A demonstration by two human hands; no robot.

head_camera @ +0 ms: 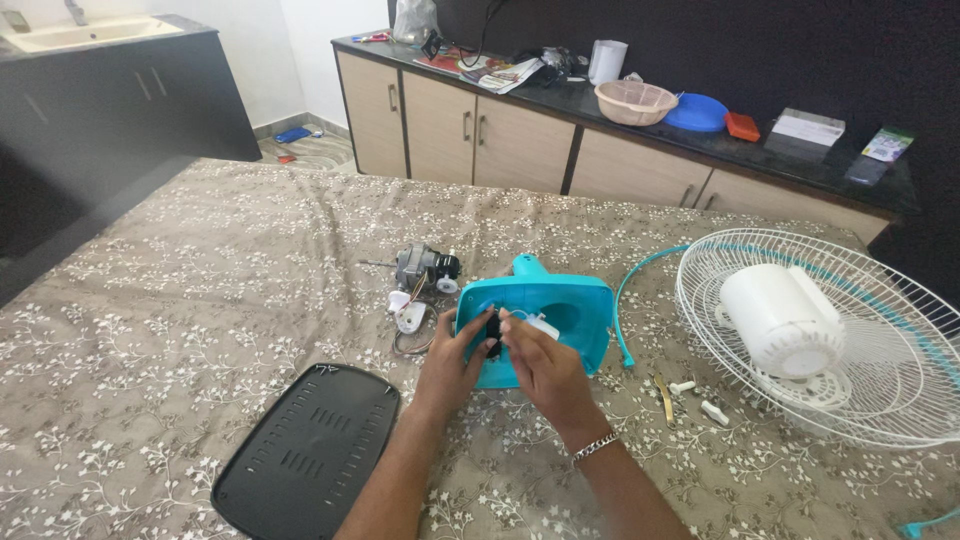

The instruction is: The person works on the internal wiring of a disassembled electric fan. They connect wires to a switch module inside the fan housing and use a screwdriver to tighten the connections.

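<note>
- The left hand (447,362) grips the near left edge of the turquoise fan base (540,322), thumb on top and fingers wrapped under and out of sight
- The right hand (540,368) rests on the base's upturned face, fingertips pinched together on a small white part (541,325); a black piece (493,334) sits between the two hands, half covered, and I cannot tell which hand bears on it
- The base lies near the middle of the floral cloth (200,280), its neck pointing away; its near edge is hidden behind both hands
- Just left of it sit a grey motor (425,268) and a white switch block (409,317) on wires, their detail too small to read
- A black vented cover (307,450) lies near the left forearm, close to the table's near edge
- The white fan guard (880,370) with a white motor housing (782,318) is cut off by the right frame edge
- A brass strip (665,397) and two white pegs (700,400) lie between base and guard
- Open cloth stretches wide on the left and far side
</note>
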